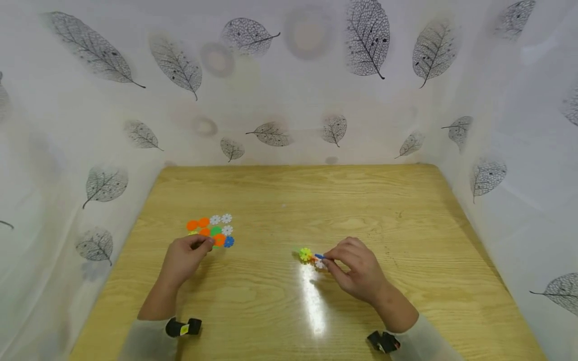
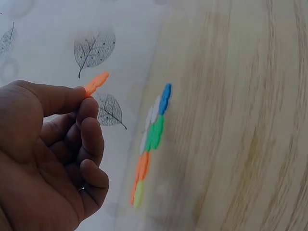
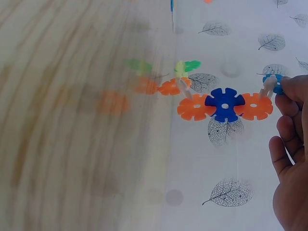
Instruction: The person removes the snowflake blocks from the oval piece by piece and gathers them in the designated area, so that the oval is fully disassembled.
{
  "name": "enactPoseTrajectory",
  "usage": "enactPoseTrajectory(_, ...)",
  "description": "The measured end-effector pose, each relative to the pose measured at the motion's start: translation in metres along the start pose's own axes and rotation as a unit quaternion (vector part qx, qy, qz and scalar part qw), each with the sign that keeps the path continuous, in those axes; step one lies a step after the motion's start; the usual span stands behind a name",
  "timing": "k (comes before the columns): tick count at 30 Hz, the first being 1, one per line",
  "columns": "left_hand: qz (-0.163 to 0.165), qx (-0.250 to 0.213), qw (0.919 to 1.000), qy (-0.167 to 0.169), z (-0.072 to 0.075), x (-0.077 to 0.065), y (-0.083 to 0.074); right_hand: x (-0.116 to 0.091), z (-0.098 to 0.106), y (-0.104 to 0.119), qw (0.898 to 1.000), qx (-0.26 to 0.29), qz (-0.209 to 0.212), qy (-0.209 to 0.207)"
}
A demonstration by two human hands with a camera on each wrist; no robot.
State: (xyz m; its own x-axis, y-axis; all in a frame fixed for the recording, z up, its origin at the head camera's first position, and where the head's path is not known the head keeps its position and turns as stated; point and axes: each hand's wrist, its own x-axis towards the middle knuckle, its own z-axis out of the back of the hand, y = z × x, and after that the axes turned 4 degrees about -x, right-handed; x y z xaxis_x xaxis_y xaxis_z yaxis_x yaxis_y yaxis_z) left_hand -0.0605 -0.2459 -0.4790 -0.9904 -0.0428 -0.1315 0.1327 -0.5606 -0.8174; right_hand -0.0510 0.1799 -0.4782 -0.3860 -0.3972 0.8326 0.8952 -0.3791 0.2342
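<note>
Thumb and index finger of my left hand (image 1: 182,258) pinch an orange snowflake disc (image 2: 98,83), held up above a group of loose discs. My right hand (image 1: 358,271) pinches a blue snowflake disc (image 3: 272,83) at one end of a linked chain. From there the chain runs through a white disc, an orange disc (image 3: 255,111), a dark blue disc (image 3: 219,98), another orange disc (image 3: 192,110) and a second white disc. A further orange disc (image 3: 169,87), a yellow disc (image 1: 305,254) and a green disc (image 3: 193,65) make up its far end. The chain hangs over the table.
On the left of the wooden table (image 1: 280,200), loose discs lie in rough rows: orange (image 1: 192,225), white (image 1: 227,218), green (image 1: 215,230), blue (image 1: 229,242) and partly hidden yellow. A leaf-patterned curtain (image 1: 289,100) hangs around the back and sides.
</note>
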Motion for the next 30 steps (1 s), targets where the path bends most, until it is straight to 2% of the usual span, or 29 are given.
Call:
enactPoseTrajectory(10,0.044,0.042,0.9981,-0.009,0.009,0.009,0.026,-0.001,0.001,-0.001,1.0,0.003,-0.007,0.006)
enactPoseTrajectory(15,0.051,0.052,0.9973,-0.006,0.013,0.011,0.035,0.0,0.002,-0.001,1.0,0.001,-0.006,0.009)
enactPoseTrajectory(24,0.069,0.075,0.9947,-0.008,0.018,0.015,0.045,0.001,0.002,0.001,1.0,-0.001,-0.01,0.012)
enactPoseTrajectory(30,0.083,0.085,0.9929,-0.004,0.022,0.015,0.043,0.001,0.001,0.001,1.0,0.003,-0.003,0.006)
